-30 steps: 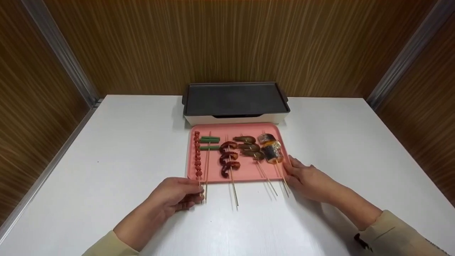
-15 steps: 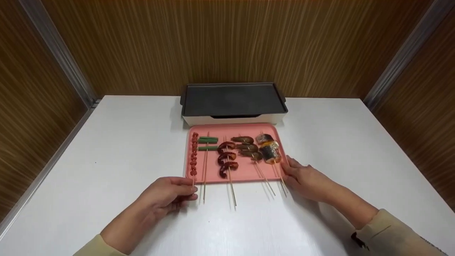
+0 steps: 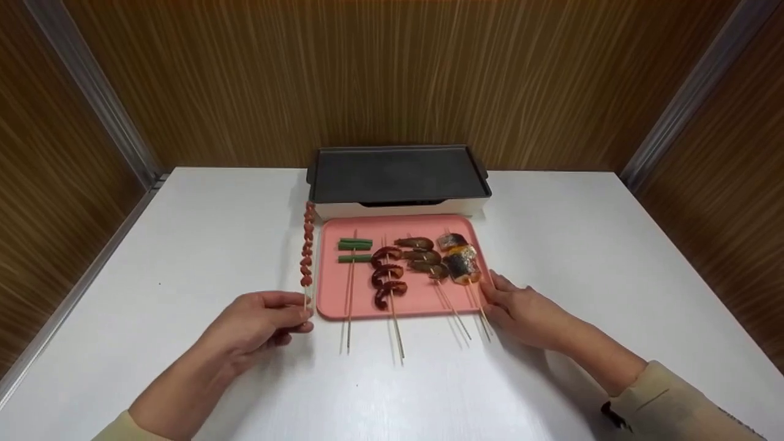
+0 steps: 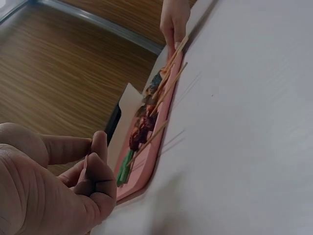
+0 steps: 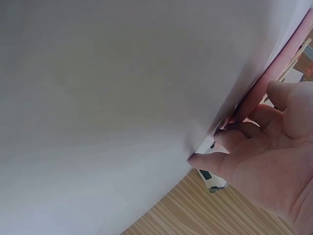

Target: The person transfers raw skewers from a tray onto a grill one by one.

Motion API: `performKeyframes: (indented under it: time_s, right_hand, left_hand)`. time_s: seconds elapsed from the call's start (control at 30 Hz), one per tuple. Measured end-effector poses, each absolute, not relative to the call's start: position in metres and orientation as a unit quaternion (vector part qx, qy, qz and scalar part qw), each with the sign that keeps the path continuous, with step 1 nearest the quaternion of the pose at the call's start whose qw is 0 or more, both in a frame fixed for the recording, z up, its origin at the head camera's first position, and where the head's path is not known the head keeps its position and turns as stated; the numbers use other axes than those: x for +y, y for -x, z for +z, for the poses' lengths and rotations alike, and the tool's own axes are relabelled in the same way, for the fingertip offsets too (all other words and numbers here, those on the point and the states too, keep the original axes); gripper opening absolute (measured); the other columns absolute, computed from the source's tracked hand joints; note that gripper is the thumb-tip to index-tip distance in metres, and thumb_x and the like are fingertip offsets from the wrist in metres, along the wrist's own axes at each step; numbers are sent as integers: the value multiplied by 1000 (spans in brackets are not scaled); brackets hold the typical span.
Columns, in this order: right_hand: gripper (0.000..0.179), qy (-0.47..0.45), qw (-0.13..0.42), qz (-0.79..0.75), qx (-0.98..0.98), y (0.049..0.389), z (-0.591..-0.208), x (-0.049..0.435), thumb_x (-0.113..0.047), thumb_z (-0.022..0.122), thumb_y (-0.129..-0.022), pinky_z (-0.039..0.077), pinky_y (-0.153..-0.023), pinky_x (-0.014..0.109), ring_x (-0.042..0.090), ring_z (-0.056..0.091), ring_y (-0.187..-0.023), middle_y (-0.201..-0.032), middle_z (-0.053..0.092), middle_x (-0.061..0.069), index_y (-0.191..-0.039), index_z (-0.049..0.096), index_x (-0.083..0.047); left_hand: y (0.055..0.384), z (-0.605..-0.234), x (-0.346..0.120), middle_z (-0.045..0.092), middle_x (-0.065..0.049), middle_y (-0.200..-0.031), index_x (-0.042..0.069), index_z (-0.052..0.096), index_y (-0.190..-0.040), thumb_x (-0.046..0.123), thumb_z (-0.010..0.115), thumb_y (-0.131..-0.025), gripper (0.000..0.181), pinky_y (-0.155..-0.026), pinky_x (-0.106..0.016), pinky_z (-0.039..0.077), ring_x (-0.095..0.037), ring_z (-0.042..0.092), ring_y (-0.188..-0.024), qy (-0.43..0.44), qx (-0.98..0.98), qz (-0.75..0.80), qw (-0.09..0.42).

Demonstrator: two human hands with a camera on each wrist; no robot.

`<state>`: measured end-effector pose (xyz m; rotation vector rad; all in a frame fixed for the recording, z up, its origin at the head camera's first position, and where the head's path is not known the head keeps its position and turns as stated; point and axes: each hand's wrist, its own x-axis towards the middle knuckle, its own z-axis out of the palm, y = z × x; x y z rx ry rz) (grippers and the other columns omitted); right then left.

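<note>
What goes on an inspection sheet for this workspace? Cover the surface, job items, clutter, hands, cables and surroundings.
Surface: white table, a few tiny dark specks.
Job items: red skewer off the pink tray, to its left; green skewer, octopus-like skewer, shrimp-like skewer and fish-like skewer on the tray, stick ends past its front edge; black-topped griddle behind.
Clutter: nothing seen.
Hands: left hand pinches the red skewer's stick; right hand touches the tray's right edge.
Cables: none identifiable; dark item by the right cuff is unclear.
Surroundings: wood-grain panels, metal corner strips.
</note>
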<state>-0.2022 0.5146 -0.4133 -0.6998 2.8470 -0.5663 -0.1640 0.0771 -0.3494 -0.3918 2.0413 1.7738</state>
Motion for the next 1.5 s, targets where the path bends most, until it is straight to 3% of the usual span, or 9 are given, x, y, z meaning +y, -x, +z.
performKeyframes:
  time_s: [0.27, 0.57, 0.83, 1.07, 1.5]
  right_hand:
    - [58, 230, 75, -195, 951, 202, -413, 514, -30, 53, -113, 29, -112, 78, 48, 35, -151, -166, 32, 29, -159, 42, 3]
    - [58, 229, 72, -194, 951, 201, -414, 515, -32, 52, -113, 30, -112, 77, 48, 35, -151, -165, 33, 29, -158, 43, 3]
    - [59, 222, 73, -196, 952, 201, -413, 515, -34, 52, -113, 29, -113, 76, 47, 35, -151, -166, 33, 27, -159, 42, 0]
    - [60, 224, 76, -196, 952, 202, -414, 515, -36, 51, -113, 28, -113, 76, 47, 34, -152, -166, 32, 27, -160, 41, 0]
    - [59, 232, 71, -191, 951, 204, -411, 510, -35, 54, -112, 31, -111, 77, 45, 37, -151, -164, 36, 29, -158, 45, 2]
  left_hand:
    - [200, -321, 75, 77, -7, -106, -1, 66, -136, 14, 70, -104, 36, -77, -28, 53, -15, 72, -93, 111, 745, 629, 192]
    - [266, -306, 81, 76, 1, -96, -1, 61, -142, 12, 65, -106, 39, -78, -26, 49, -10, 68, -92, 108, 747, 630, 182]
    - [312, -313, 85, 74, 4, -89, 3, 65, -133, 9, 65, -106, 28, -76, -25, 45, -10, 66, -91, 118, 733, 646, 176]
    - [331, -326, 85, 73, 2, -90, 1, 61, -142, 7, 67, -104, 38, -74, -25, 45, -14, 64, -94, 137, 717, 661, 174]
    - [339, -342, 83, 74, 5, -81, 1, 63, -138, 5, 63, -105, 33, -71, -24, 41, -11, 63, -89, 150, 698, 678, 175]
